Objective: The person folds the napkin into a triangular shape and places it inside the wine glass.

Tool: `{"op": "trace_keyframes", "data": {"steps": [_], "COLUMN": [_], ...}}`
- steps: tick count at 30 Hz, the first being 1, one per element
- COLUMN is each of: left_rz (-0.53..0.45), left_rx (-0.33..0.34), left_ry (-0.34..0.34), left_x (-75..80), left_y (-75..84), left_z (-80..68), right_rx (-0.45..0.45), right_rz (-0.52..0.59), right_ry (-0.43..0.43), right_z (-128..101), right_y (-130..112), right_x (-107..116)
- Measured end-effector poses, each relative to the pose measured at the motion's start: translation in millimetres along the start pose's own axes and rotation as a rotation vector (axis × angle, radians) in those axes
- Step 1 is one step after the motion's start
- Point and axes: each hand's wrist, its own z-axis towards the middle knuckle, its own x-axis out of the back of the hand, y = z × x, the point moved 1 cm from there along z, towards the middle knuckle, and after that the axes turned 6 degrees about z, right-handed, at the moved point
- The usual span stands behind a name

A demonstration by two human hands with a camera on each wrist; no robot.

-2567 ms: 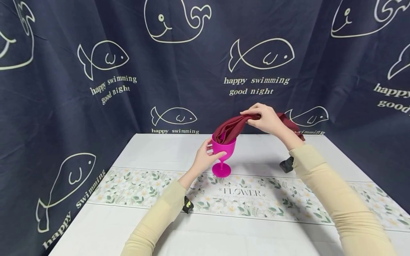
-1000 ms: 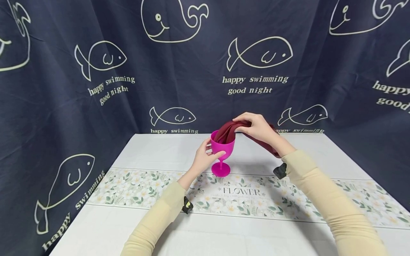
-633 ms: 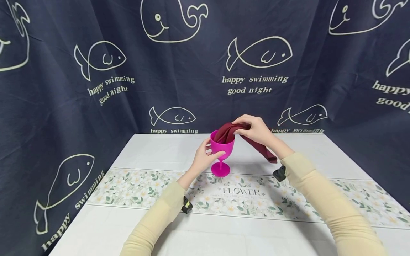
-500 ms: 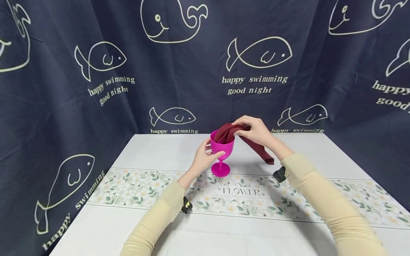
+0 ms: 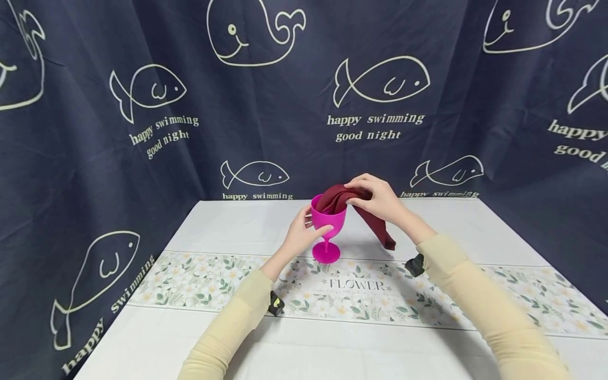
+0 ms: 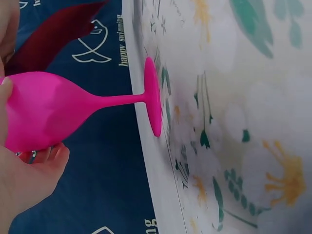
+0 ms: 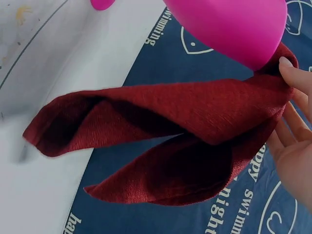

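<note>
Left hand curled round upright pink goblet, right hand pinching dark red napkin at its rim, far end draping right

Staged recording booth, navy whale-print fabric backdrop enclosing a table, white floral "FLOWER" tablecloth

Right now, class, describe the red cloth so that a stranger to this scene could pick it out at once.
On the white table, find the pink goblet near its middle. The dark red cloth spills from the cup over the rim, pinched by the right hand; it is the only loose fabric there.
</note>
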Motion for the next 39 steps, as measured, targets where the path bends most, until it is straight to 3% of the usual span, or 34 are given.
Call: {"op": "trace_keyframes", "data": {"steps": [2, 6, 8, 13, 17, 20, 31, 39], "left_rz": [0.003, -0.008, 0.000, 0.087, 0.171, 0.205, 0.211, 0.338], "left_rx": [-0.008, -0.010, -0.037, -0.184, -0.282, -0.329, -0.390, -0.372], "left_ry": [-0.001, 0.017, 0.045, 0.147, 0.213, 0.226, 0.159, 0.008], "left_x": [0.5, 8.2, 11.5, 16.9, 24.7, 29.0, 24.1, 13.3], "left_y": [1.5, 23.6, 27.3, 20.3, 30.4, 39.5, 65.1, 74.9], "left_z": [0.6, -4.3, -2.6, 11.1, 18.2, 22.8, 35.5, 49.8], "right_rx": [0.025, 0.070, 0.080, 0.082, 0.075, 0.062, 0.043, -0.062], "right_rz": [-0.021, -0.037, -0.041, -0.031, -0.005, 0.012, 0.008, -0.030], "right_ry": [0.022, 0.073, 0.094, 0.129, 0.134, 0.128, 0.098, 0.028], "right_z": [-2, -5, -7, -13, -18, -23, -35, -43], "right_y": [0, 2, 2, 1, 2, 3, 6, 10], "right_x": [0, 2, 4, 10, 13, 14, 15, 9]}}
